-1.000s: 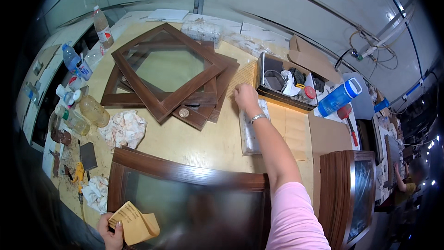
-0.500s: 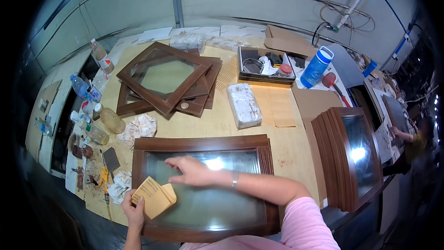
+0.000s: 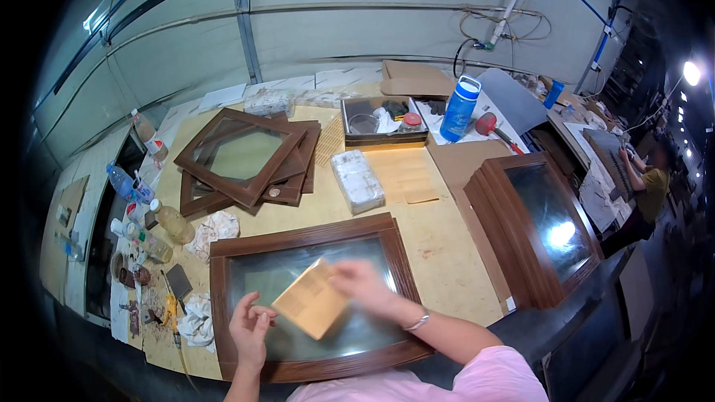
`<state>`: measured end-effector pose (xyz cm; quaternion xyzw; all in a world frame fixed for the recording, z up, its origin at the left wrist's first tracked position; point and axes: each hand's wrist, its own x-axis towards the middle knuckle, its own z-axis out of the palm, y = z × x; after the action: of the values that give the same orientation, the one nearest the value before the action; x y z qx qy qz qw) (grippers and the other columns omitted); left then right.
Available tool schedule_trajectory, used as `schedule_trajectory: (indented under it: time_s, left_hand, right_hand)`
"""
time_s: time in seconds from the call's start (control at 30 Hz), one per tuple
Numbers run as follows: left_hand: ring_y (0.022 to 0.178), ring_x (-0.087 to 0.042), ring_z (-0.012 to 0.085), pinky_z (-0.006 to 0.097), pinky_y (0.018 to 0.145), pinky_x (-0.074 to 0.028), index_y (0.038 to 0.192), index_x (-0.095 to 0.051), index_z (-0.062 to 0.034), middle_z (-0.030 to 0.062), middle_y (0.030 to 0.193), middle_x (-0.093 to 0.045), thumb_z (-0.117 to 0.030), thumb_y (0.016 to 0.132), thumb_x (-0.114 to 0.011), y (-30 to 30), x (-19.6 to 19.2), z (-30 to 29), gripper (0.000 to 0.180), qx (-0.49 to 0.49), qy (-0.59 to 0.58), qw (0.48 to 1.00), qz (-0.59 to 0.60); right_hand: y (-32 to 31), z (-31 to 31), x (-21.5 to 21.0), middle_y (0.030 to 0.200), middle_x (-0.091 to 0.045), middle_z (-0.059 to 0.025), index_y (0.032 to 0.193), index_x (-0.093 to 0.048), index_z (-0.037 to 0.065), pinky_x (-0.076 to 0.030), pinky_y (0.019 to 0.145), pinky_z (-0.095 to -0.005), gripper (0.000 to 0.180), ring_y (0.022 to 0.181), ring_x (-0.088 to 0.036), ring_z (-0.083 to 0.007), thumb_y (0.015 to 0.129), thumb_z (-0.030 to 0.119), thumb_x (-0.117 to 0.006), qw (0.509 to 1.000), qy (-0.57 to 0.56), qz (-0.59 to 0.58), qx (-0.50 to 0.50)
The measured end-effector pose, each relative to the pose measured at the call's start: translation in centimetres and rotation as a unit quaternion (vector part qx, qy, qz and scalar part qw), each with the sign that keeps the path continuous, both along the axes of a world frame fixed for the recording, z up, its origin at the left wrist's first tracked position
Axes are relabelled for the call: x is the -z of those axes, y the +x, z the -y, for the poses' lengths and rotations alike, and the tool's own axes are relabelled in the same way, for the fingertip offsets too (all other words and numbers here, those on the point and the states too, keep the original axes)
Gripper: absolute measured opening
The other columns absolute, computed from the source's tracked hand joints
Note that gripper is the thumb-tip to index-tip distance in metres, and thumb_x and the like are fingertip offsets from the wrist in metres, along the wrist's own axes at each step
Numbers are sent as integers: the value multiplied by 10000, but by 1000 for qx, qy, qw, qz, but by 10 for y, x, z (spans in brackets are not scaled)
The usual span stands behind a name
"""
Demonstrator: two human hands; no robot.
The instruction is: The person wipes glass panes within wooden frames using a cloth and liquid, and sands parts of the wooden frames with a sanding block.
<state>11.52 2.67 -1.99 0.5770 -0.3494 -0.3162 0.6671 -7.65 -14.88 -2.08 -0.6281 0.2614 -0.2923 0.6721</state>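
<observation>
My right hand (image 3: 363, 287), somewhat blurred, grips a folded sheet of yellow sandpaper (image 3: 309, 305) by its upper right edge. The sheet is tilted and has print on the side that shows. Just left of it is my left hand (image 3: 252, 327), its fingers apart and bent, close to the sheet's left corner and holding nothing. Both hands are above a brown wood-framed glass panel (image 3: 320, 232) lying flat at the near edge of the table, and they hide part of its glass.
Similar frames (image 3: 246, 160) lie crosswise in a pile at the back left; more are stacked (image 3: 514, 253) at right. A wrapped white block (image 3: 357, 181), a tool box (image 3: 387, 138) and a blue bottle (image 3: 458, 112) stand behind. Bottles (image 3: 173, 223) and crumpled rags (image 3: 197, 320) line the left.
The sandpaper has passed from my left hand to my right and moved rightward over the glass. My left hand has let go and its fingers have spread. The view has shifted slightly.
</observation>
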Motion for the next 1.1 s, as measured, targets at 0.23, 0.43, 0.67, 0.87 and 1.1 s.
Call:
schedule_trajectory:
  time_s: [0.23, 0.43, 0.67, 0.87, 1.1]
  left_hand:
    - [747, -620, 113, 266, 682, -521, 1018, -643, 51, 58, 819, -650, 34, 885, -585, 18, 37, -26, 146, -87, 134, 981, 114]
    - [734, -643, 135, 282, 681, -526, 957, -661, 56, 77, 802, -670, 20, 874, -601, 17, 48, -50, 108, -116, 155, 966, 169]
    - [724, -680, 227, 313, 687, -530, 936, -679, 27, 151, 821, -691, -39, 852, -649, 19, 28, -49, 112, -111, 154, 931, 313]
    - [824, -680, 245, 322, 753, -525, 1018, -679, 19, 137, 929, -706, -86, 841, -689, 125, 53, -117, 206, -302, 222, 895, 243]
    - [1278, -428, 359, 539, 956, -416, 1509, -294, -135, 139, 1454, -402, -230, 764, -777, 184, 114, -84, 893, -158, 407, 715, 546]
  right_hand:
    - [-144, 80, -5, 845, -657, -14, 957, -680, -20, -480, 718, -238, 157, 776, -590, -81, 874, -12, -547, 945, 34, 3, 326]
    - [-214, 142, 85, 801, -637, -4, 912, -676, -35, -460, 642, -245, 132, 723, -577, -85, 861, -32, -554, 914, 14, -109, 390]
    - [-263, 204, 158, 989, -669, -95, 1183, -610, -55, -519, 745, -286, 302, 838, -621, -155, 888, -9, -565, 859, -84, -258, 434]
    - [-195, 168, 130, 952, -588, -42, 1245, -567, -37, -487, 712, -272, 353, 791, -573, -134, 905, 48, -596, 897, -162, -245, 331]
    - [-123, 49, 80, 948, -621, -55, 1223, -569, -62, -478, 768, -280, 376, 809, -580, -136, 931, 169, -624, 938, -62, -216, 263]
